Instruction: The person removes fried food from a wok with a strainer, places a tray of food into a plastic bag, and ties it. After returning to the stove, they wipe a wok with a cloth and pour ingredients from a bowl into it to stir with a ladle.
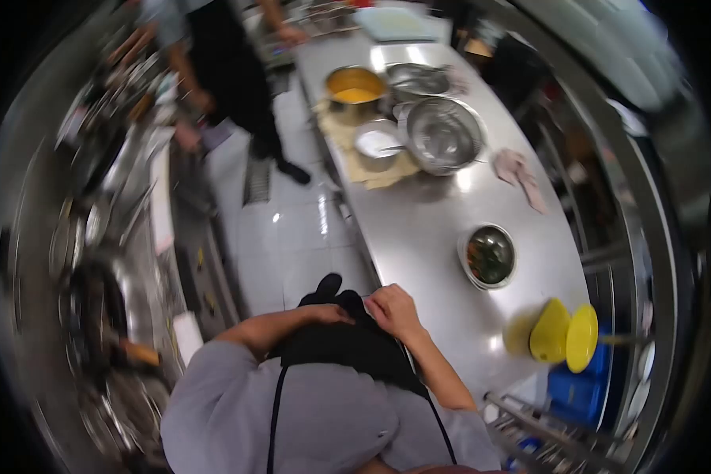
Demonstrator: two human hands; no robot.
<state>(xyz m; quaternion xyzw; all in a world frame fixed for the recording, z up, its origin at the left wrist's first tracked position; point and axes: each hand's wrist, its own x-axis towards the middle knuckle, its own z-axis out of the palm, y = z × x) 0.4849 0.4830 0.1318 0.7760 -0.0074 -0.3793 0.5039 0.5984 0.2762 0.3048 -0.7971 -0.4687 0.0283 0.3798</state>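
My left hand (332, 314) is in front of the black apron (332, 347), seen edge-on. Its fingers blur into the dark cloth, so their closure cannot be made out. At the near left edge of the steel table (419, 245), my right hand (393, 308) has its fingers curled in. What they hold, if anything, is hidden. The nearest dish to that hand is a metal bowl (488, 257) with dark green and orange food in it, standing apart on the table.
Farther up the table are a pot of orange liquid (355, 85), a large steel bowl (441, 134), a small white-filled pot (379, 144) and a crumpled cloth (520, 178). Yellow containers (551, 332) stand at right. Another person (225, 71) stands in the aisle; cookware (95, 300) lines the left.
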